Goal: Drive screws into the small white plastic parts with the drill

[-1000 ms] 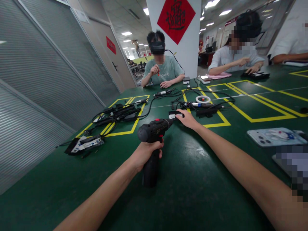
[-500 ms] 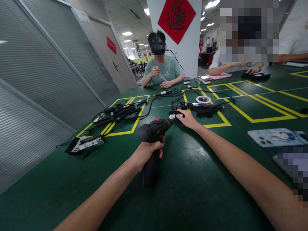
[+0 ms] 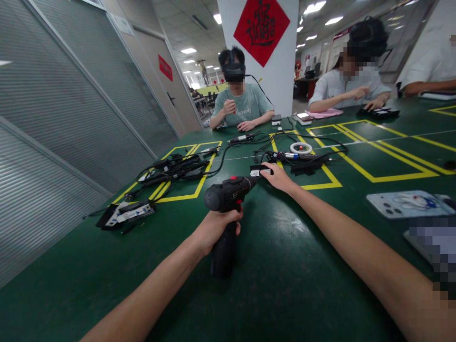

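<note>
My left hand (image 3: 219, 227) is closed around the grip of a black cordless drill (image 3: 228, 194) with red buttons. The drill's chuck points away and to the right, at a small black piece with a white label (image 3: 255, 172). My right hand (image 3: 277, 176) is closed on the right end of that labelled piece, thumb and fingers pinching it. Drill tip and piece meet or nearly meet; I cannot tell whether they touch. The piece's exact kind is too small to make out.
Black cables and adapters (image 3: 178, 166) lie at left, near a black-and-white labelled part (image 3: 130, 212). Beyond my right hand are a white tape ring (image 3: 301, 147) and a pen-like tool (image 3: 295, 156). A phone (image 3: 409, 203) lies at right on the green table (image 3: 285, 275). Two people sit opposite.
My hands, the drill and the labelled piece stay practically where they were. The person across the table has tilted their raised hand slightly.
</note>
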Tool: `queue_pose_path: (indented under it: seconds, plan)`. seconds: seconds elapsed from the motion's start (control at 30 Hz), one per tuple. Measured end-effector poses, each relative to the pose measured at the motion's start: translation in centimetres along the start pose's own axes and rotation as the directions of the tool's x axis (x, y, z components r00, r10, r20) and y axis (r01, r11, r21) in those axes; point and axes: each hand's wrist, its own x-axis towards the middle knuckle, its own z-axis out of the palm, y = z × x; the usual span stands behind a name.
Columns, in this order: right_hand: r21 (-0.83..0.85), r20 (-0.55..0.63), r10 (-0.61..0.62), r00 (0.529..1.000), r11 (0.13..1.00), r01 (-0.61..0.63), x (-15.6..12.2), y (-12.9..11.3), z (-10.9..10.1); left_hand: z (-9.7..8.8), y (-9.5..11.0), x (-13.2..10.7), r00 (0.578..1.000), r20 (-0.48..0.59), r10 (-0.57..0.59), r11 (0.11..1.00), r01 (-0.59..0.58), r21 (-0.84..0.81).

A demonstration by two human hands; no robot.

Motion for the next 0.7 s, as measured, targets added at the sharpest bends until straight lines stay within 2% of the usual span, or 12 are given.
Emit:
queue_pose_path:
  seconds: [0.7]
  plan:
    - [-0.005, -0.007, -0.01, 1.0, 1.0, 0.01, 0.02, 0.09, 0.05, -0.02, 0.0, 0.02, 1.0, 0.012, 0.007, 1.0, -0.007, -0.007]
